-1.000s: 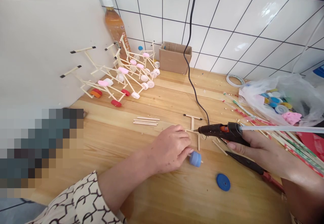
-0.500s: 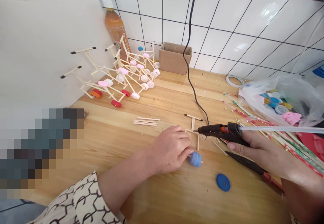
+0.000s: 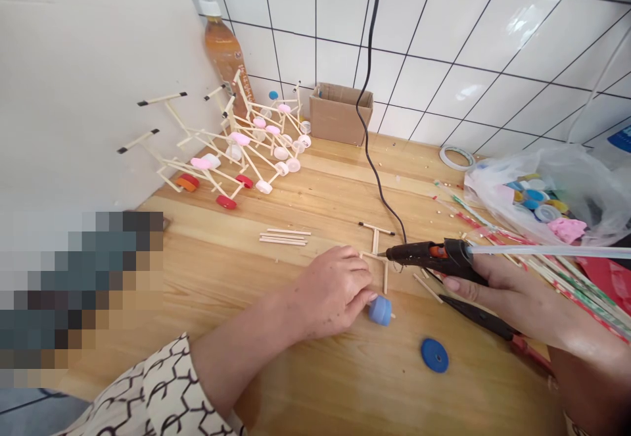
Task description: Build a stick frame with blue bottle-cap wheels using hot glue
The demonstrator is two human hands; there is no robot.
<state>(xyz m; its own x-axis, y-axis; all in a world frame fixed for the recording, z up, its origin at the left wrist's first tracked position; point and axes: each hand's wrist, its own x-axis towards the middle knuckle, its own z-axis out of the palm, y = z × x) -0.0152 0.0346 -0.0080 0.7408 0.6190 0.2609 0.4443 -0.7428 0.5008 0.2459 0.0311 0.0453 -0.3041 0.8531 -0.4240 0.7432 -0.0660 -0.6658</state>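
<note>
My right hand [image 3: 513,298] grips a black hot glue gun [image 3: 428,256] with a clear glue stick in its back. The nozzle points left and meets a joint of a small wooden stick frame [image 3: 385,277], whose crossbar has black tips. My left hand [image 3: 335,291] rests on the table, fingers closed at the frame's left side; they hide part of it. Close to that thumb are light-blue bottle caps [image 3: 380,311] on a thin stick. A darker blue cap [image 3: 434,355] lies flat nearer to me. Below the right hand are red-handled pliers [image 3: 493,327].
Several stick models with cap wheels [image 3: 236,153] stand at back left by a tea bottle [image 3: 224,48]. A cardboard box [image 3: 340,117], a tape roll [image 3: 457,157] and a bag of caps [image 3: 537,193] line the back. Loose sticks [image 3: 284,237] lie left of the frame; a black cord [image 3: 377,173] hangs down.
</note>
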